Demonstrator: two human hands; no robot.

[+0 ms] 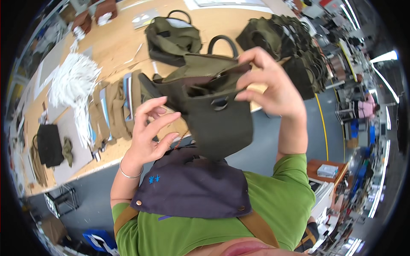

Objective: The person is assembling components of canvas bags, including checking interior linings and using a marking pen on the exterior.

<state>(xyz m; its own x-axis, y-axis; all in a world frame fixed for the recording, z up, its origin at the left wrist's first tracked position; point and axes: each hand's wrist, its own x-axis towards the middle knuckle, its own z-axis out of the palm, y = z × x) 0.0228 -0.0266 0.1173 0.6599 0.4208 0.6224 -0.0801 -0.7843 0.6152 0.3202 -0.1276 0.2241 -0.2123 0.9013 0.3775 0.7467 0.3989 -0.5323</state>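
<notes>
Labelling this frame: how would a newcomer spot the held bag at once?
Start at the big tan table and come to its near edge. There the right hand grips a dark olive bag by its open top. Only this one is in a hand, unlike the bags behind it.

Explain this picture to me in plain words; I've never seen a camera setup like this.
There is no machine here, only a person's two bare hands, filmed from a camera worn on the head and looking down. Its fisheye lens bends straight edges. The right hand has its grip on the upper edge of an open dark green bag, holding it up in the air. The left hand is open close beside it; whether it touches is hard to tell. On the wooden table lie a second green bag, white strips, brown fabric pieces and a black pouch.
</notes>
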